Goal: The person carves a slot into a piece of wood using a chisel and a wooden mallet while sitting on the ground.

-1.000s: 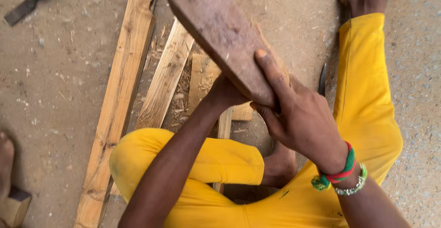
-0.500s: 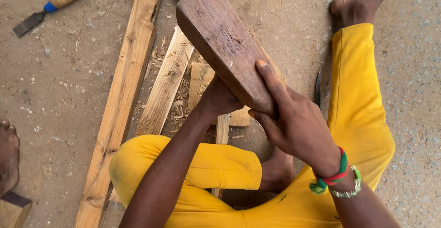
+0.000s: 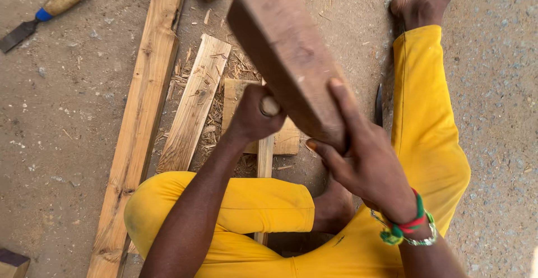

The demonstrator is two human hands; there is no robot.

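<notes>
My right hand (image 3: 367, 169) grips a heavy dark wooden block (image 3: 288, 54), raised and blurred above my lap. Just under it, my left hand (image 3: 252, 118) is closed around the handle of a tool (image 3: 270, 106) standing upright over a thin wooden strip (image 3: 263, 160) that runs between my legs. If the block lands off centre, it could hit my left knuckles or glance off and tip the tool. Farther out lie two planks (image 3: 193, 104) among shavings, and a blue-collared chisel (image 3: 45, 12) well apart on the ground (image 3: 61, 104).

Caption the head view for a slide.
Right hand raises a wooden block above the chisel handle gripped by the left hand.
</notes>
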